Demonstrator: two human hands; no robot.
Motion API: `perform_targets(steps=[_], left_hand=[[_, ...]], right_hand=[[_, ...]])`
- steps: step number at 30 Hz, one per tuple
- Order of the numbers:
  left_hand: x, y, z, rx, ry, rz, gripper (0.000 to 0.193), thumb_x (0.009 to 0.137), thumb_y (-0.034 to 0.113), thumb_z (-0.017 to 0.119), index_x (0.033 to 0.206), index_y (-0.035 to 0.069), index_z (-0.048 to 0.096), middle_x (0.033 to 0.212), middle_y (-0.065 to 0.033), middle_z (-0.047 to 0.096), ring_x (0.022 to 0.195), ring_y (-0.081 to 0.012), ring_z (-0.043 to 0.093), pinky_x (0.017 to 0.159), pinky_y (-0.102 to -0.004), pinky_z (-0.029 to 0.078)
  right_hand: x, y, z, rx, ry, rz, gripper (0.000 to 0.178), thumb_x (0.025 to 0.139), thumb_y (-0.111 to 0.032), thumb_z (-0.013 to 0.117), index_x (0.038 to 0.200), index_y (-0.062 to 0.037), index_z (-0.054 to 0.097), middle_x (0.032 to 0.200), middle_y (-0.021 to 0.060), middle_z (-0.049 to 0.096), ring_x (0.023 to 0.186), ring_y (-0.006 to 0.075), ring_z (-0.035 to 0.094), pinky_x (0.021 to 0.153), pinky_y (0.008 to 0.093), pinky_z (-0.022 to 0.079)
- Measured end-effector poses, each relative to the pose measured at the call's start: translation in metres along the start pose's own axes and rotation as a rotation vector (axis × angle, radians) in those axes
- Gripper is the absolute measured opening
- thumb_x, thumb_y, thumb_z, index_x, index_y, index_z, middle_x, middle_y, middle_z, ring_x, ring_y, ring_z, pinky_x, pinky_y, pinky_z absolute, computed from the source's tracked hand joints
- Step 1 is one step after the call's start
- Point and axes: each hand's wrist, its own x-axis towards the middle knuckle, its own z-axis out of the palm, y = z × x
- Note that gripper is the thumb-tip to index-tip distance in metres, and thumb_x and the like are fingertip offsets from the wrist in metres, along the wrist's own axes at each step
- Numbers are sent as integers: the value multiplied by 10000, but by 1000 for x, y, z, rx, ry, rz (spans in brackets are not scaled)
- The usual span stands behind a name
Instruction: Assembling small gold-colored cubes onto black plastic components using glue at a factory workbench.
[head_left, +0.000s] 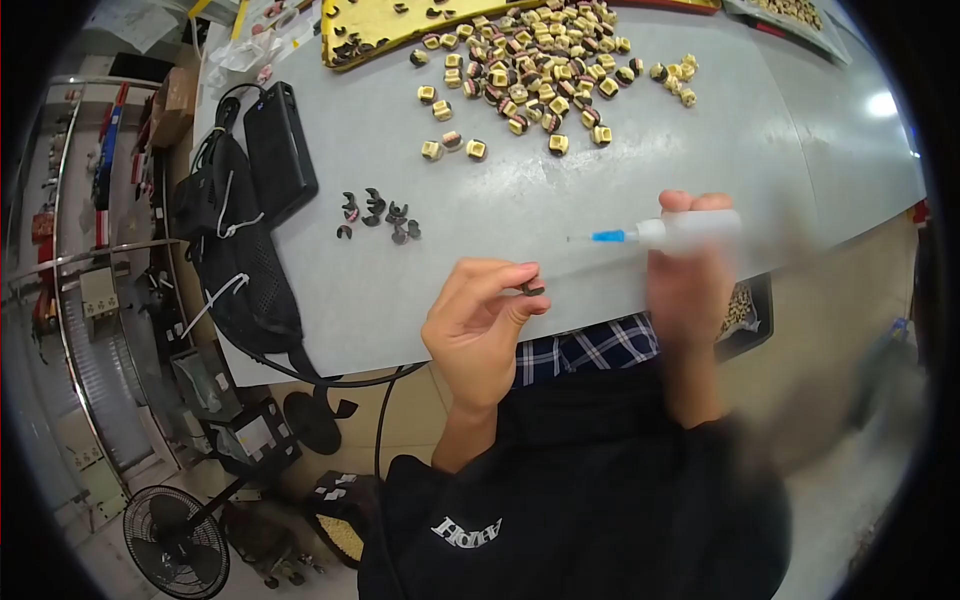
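Observation:
Between the thumb and fingertips of my left hand (478,325) is a small dark curved piece (531,289), held above the near edge of the table. My right hand (690,285), smeared by motion, grips a white squeeze bottle (702,230). Its blue needle tip (608,236) points left, apart from the dark piece. Left of my hands lies a loose group of black curved pieces (376,208). Farther back spreads a large heap of small cream-coloured blocks (545,75), many with dark pieces on them.
A yellow tray (350,50) with black bits stands at the far left of the grey table (500,205). A black power bank (280,150) and black pouch (240,245) lie along the left edge. A cable (345,381) hangs over the front edge. A fan (176,540) stands lower left.

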Motion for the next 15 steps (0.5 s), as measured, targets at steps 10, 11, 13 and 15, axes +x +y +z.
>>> perform_targets(steps=[10, 11, 13, 15], left_hand=[[4, 2, 9, 391, -23, 266, 255, 626, 22, 773, 868, 11, 692, 904, -48, 492, 929, -209, 460, 719, -295, 435], [4, 2, 9, 420, -28, 290, 260, 616, 32, 780, 861, 16, 696, 905, -47, 494, 946, -214, 456, 718, -295, 437], [3, 2, 9, 431, -29, 274, 263, 610, 43, 785, 858, 24, 700, 907, -46, 495, 959, -217, 451, 725, -298, 439], [3, 2, 8, 452, -27, 260, 268, 600, 64, 795, 853, 40, 709, 910, -44, 496, 984, -221, 441, 740, -305, 441]], right_hand=[[-6, -6, 16, 1, -144, -2, 399, 950, -375, 450, 1078, -5, 373, 768, 190, 609, 437, 84, 437, 454, 185, 383], [-6, -6, 15, -36, -175, -15, 395, 953, -374, 443, 1068, -4, 373, 767, 190, 610, 434, 84, 438, 452, 187, 385], [-6, -5, 15, -43, -175, -13, 394, 952, -376, 443, 1061, -4, 373, 765, 189, 611, 431, 83, 440, 447, 187, 384], [-5, -5, 15, -53, -184, -22, 393, 950, -379, 444, 1046, -4, 373, 760, 186, 613, 425, 81, 443, 436, 187, 382]])
